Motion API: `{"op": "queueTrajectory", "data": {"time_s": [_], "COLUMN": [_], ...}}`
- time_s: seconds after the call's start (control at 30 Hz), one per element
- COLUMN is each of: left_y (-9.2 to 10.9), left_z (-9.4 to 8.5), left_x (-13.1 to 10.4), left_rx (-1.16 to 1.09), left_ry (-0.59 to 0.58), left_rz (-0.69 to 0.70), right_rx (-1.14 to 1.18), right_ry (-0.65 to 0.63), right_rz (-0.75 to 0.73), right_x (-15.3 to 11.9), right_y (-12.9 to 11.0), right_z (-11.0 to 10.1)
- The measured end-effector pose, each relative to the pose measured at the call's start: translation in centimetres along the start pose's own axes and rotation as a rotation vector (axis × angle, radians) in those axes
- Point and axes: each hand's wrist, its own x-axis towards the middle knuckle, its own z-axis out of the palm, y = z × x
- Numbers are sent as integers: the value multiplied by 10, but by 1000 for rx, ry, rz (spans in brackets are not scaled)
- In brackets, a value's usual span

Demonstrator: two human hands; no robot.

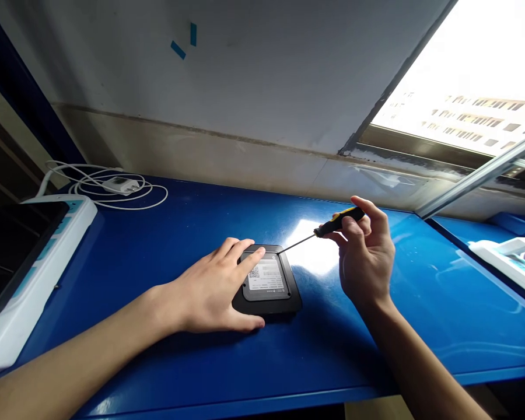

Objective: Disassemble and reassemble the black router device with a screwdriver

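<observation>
A flat black square electronic device [269, 306] with rounded corners lies on the blue table, its underside facing up. On it sits a label [268, 275] with small print and a QR code, partly covered by my fingers. My left hand [216, 286] grips the device from the left, thumb along the near edge and fingers spread over the top and far edge. In my right hand [365, 256] is a screwdriver [339, 221] with a black and yellow handle. Its thin shaft slants down to the left, and the tip meets the device's far right corner.
At the left, a black-screened device [17, 245] rests on a white and light-blue power strip [76, 210]. Behind it lies a coiled white cable with a charger [121, 185]. A glossy blue table [157, 361] meets the wall at the back. A clear panel [485, 326] stands at the right.
</observation>
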Motion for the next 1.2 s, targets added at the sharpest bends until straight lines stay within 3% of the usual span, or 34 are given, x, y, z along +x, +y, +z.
{"op": "queueTrajectory", "data": {"time_s": [0.17, 0.5, 1.2], "left_y": [0, 0, -3], "left_z": [0, 0, 3], "left_x": [-1, -1, -1], "left_rx": [4, -8, -12], "left_ry": [-8, -2, 34], "left_rz": [-4, -8, 20], "right_rx": [72, 4, 34], "right_ry": [10, 68, 19], "right_rz": [28, 51, 86], "right_x": [-3, 0, -3], "right_y": [-5, -3, -3], "right_z": [1, 2, 4]}}
